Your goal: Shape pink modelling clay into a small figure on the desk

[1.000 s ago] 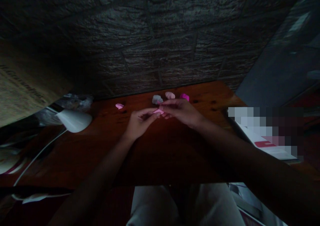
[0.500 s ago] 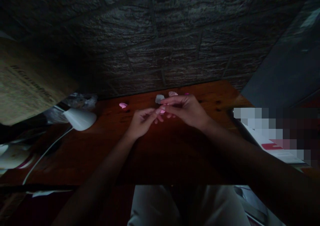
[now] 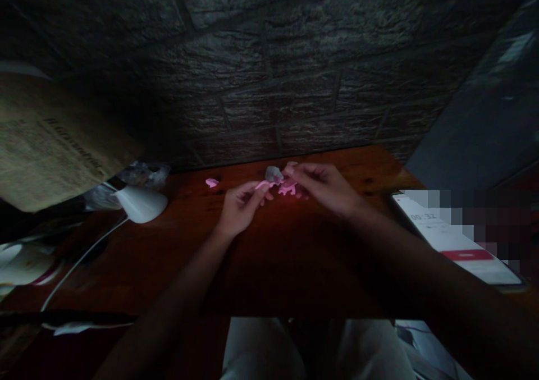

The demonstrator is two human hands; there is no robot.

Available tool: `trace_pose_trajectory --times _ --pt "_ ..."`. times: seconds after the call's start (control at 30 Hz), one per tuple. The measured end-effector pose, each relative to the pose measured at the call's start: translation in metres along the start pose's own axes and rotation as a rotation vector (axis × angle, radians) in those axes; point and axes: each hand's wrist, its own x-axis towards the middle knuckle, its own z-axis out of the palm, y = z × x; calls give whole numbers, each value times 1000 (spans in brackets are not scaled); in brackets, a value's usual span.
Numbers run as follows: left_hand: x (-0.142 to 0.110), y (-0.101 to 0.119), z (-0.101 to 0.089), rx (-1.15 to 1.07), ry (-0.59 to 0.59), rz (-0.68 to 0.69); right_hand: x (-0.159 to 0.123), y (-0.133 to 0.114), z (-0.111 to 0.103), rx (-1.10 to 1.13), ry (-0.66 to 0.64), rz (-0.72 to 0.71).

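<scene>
Between my hands is a small, bright pink piece (image 3: 288, 190) with a jagged lower edge and a thin strip reaching to the left; its kind is hard to make out in the dim light. My left hand (image 3: 239, 207) pinches the strip's left end between thumb and forefinger. The thumb and fingers of my right hand (image 3: 326, 186) are closed at the piece's upper right side. Just behind the pink piece lies a whitish lump (image 3: 273, 173). A separate pink scrap (image 3: 211, 183) rests on the wooden table (image 3: 261, 268), left of my hands.
At left stand a white cone-shaped object (image 3: 145, 205) with a white cable (image 3: 84, 256), crumpled clear plastic (image 3: 147, 175) and a brown paper bag (image 3: 54, 138). A phone (image 3: 467, 256) with a lit screen lies at right. The brick-patterned wall (image 3: 269, 88) borders the table's back.
My hands have moved slightly apart, and more of the pink piece shows between them. The view has shifted a little, so the phone shows more fully.
</scene>
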Motion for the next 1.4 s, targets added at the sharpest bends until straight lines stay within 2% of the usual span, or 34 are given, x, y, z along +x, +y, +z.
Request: trace_pose_trajectory --times 0.13,0.3,0.4,0.53,0.6,0.67,0.77,0.83,1.1,1.3,1.4 --pt "-1 -1 1 -18 -12 17 -4 1 4 -51 -154 19" --pt "-5 -1 5 35 -59 47 -4 1 3 -19 -237 -2" --pt "-6 -3 9 93 -17 89 -1 0 -3 50 -139 -16" --pt "6 -11 13 256 108 216 7 1 -21 116 165 -15" --pt "17 -16 17 310 42 285 10 2 -29 148 281 -19" --pt "27 -22 23 316 -82 316 13 2 -32 204 343 0" --pt "36 -30 33 242 -209 328 13 2 -31 280 362 38" --pt "37 -35 35 172 -237 300 12 1 -27 285 352 38" --pt "31 -40 20 43 -152 143 12 2 -26 244 332 38" --pt "25 -42 15 12 -76 81 11 3 -24 211 301 66" --pt "24 -44 16 -1 -80 72 11 5 -22 200 289 73"
